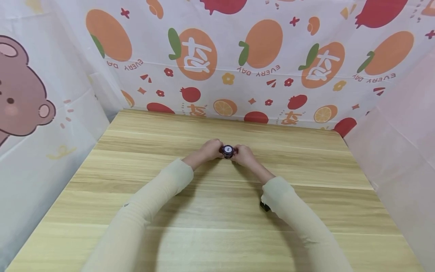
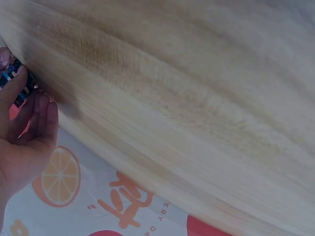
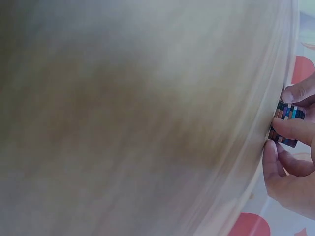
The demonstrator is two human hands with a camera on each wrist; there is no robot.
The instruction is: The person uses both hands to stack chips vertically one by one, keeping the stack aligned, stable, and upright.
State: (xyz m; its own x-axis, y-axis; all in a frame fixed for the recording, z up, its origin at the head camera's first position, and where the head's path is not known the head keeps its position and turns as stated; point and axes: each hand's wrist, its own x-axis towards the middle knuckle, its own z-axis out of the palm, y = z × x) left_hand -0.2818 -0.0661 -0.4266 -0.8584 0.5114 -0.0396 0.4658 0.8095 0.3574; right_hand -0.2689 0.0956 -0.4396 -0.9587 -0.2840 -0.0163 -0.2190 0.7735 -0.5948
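Note:
A stack of dark round poker chips (image 1: pixel 228 150) with a pale round label on top stands upright on the far part of the table. Colored patches mark the edges of the chips (image 3: pixel 292 112) in the right wrist view. From the left side my left hand (image 1: pixel 212 149) holds the stack, its thumb along the chips (image 2: pixel 9 82) in the left wrist view. My right hand (image 1: pixel 244 155) grips the same stack from the right, thumb against the edges. Fingers of both hands partly cover the sides of the stack.
A small black object (image 1: pixel 264 206) lies on the wooden table (image 1: pixel 210 241), partly hidden by the right sleeve (image 1: pixel 282 196). Behind the table's far edge hangs a fruit-print cloth (image 1: pixel 231 87); a bear-print cloth (image 1: pixel 68 136) hangs at the left.

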